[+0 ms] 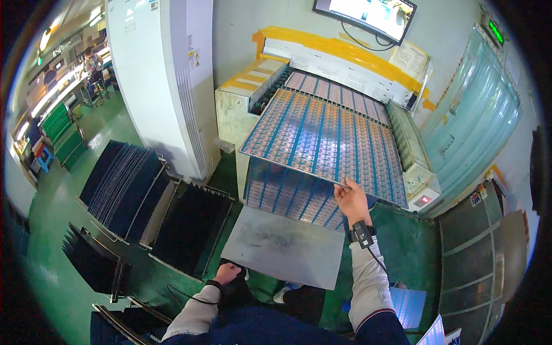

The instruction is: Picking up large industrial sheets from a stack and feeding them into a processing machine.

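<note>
- Right hand [352,201]: pinching near edge of blue-striped panel [328,138], right of centre.
- Left hand [227,273]: fingers curled; cannot tell whether gripping anything.
- Panel: at front of machine [232,123], near edge jutting toward wearer.
- Risk: one-handed, off-centre pinch could let panel twist or slip.

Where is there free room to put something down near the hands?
The grey board looks bare, bordered by the left hand and the lower patterned panels; so does the green floor between the right sleeve and the grey frame. Crowded: the left side, where dark racks stand close together.
</note>
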